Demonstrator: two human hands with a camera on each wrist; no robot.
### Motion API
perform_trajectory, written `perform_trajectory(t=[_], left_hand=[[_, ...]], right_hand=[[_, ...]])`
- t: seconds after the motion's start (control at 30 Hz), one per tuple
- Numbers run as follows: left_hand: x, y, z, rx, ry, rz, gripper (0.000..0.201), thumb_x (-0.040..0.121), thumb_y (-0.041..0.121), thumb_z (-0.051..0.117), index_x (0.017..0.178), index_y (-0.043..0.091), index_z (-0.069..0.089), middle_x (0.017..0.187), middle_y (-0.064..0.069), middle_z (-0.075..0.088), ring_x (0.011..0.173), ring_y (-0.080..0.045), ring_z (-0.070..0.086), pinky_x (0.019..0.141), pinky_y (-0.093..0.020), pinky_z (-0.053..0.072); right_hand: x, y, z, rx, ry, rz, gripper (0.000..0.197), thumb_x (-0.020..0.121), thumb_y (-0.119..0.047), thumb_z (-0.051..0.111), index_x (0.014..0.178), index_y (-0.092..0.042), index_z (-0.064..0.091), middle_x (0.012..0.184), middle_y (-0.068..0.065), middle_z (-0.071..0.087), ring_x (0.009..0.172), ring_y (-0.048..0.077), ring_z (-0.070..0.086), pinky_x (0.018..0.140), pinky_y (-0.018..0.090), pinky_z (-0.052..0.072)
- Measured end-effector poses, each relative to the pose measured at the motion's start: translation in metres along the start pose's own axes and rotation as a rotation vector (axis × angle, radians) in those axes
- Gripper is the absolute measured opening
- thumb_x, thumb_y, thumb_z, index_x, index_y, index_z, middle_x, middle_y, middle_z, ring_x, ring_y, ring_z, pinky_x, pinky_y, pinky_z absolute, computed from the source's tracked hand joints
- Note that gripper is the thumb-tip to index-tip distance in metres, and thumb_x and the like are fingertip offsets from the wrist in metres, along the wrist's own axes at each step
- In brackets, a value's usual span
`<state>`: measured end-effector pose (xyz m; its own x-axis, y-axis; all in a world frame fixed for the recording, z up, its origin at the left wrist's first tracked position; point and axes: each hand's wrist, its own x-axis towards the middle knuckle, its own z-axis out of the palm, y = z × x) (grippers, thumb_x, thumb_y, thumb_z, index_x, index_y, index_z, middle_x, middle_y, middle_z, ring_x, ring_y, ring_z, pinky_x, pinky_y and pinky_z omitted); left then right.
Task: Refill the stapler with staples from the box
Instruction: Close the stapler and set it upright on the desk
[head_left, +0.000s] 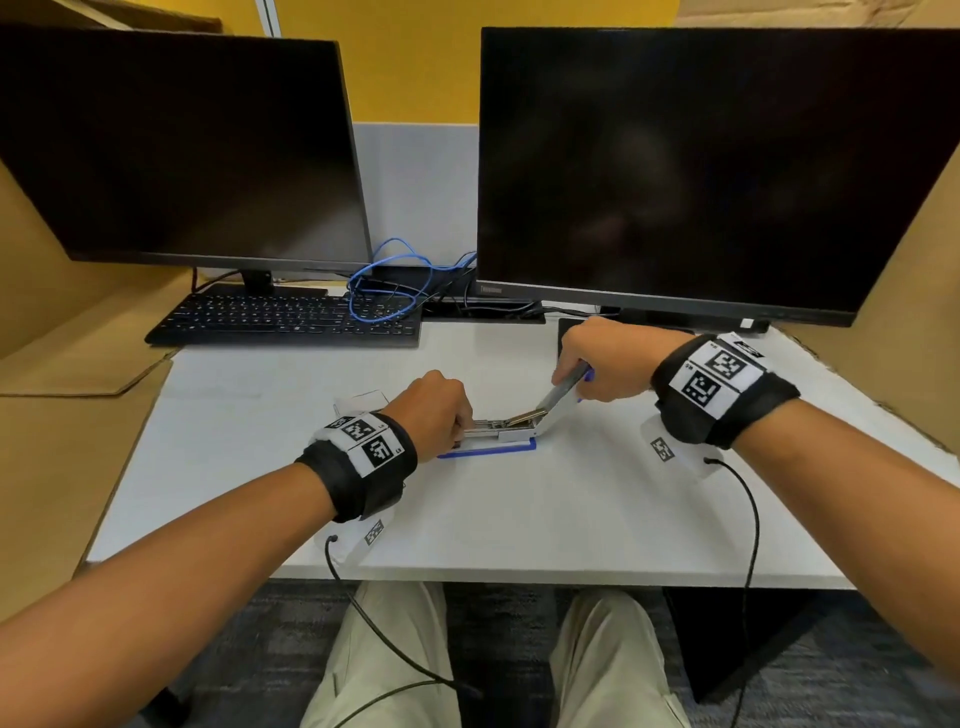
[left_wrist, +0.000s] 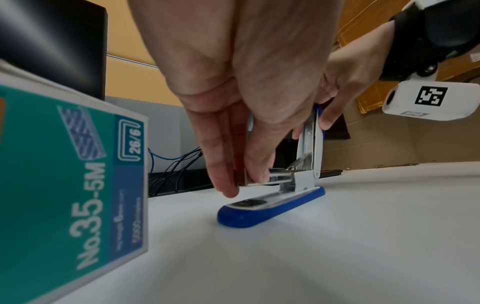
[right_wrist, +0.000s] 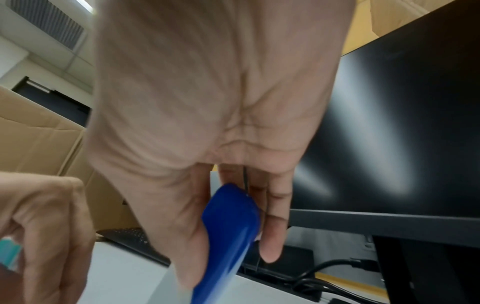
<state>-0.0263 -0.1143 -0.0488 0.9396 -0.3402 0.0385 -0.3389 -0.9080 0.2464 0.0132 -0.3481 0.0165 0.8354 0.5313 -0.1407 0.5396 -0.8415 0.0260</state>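
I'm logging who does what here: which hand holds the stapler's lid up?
The right hand: it grips the stapler's raised blue lid, while the left hand pinches the metal magazine's front end.

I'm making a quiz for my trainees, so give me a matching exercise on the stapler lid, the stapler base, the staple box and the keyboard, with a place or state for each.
Things:
1. stapler lid
2. stapler base
3. staple box
4. keyboard

States:
A. flat on the desk
B. under the left monitor
C. swung up, held by the right hand
D. behind the left hand

Pairs: 1-C, 2-A, 3-D, 4-B
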Motion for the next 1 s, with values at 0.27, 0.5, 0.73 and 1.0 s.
perform_trajectory(t=[0.27, 0.5, 0.73, 1.0], left_hand=[[-0.001, 0.001, -0.001, -0.013, 0.003, -0.007, 0.027, 0.083, -0.002, 0.060, 0.095, 0.009, 0.080, 0.095, -0.011, 0.078, 0.086, -0.028, 0.071, 0.075, -0.029, 0.056], [-0.007, -0.002, -0.001, -0.062, 0.033, -0.048, 0.025, 0.087, 0.006, 0.060, 0.101, 0.013, 0.079, 0.101, -0.008, 0.077, 0.100, -0.025, 0.065, 0.082, -0.026, 0.049], [-0.012, -0.002, -0.001, -0.055, 0.089, -0.163, 0.010, 0.084, 0.014, 0.069, 0.084, 0.013, 0.078, 0.091, -0.009, 0.074, 0.097, -0.022, 0.054, 0.072, -0.029, 0.042], [-0.019, -0.018, -0.023, -0.028, 0.125, -0.236, 0.024, 0.073, 0.016, 0.081, 0.071, 0.020, 0.058, 0.094, -0.011, 0.066, 0.086, -0.030, 0.063, 0.072, -0.036, 0.056]], right_hand=[[0.015, -0.020, -0.006, 0.209, 0.163, -0.040, 0.047, 0.082, -0.027, 0.079, 0.126, -0.024, 0.063, 0.120, 0.000, 0.062, 0.098, 0.014, 0.054, 0.087, 0.028, 0.052], [0.032, -0.051, 0.008, 0.321, 0.195, -0.097, 0.043, 0.078, -0.032, 0.082, 0.115, -0.014, 0.073, 0.101, 0.002, 0.075, 0.080, 0.010, 0.059, 0.075, 0.016, 0.042], [0.039, -0.065, 0.016, 0.298, 0.186, -0.155, 0.041, 0.078, -0.031, 0.082, 0.114, -0.012, 0.076, 0.100, 0.004, 0.076, 0.081, 0.014, 0.063, 0.068, 0.013, 0.043], [0.046, -0.076, 0.031, 0.217, 0.118, -0.166, 0.039, 0.083, -0.033, 0.077, 0.120, -0.020, 0.073, 0.108, 0.001, 0.073, 0.087, 0.013, 0.050, 0.077, 0.027, 0.045]])
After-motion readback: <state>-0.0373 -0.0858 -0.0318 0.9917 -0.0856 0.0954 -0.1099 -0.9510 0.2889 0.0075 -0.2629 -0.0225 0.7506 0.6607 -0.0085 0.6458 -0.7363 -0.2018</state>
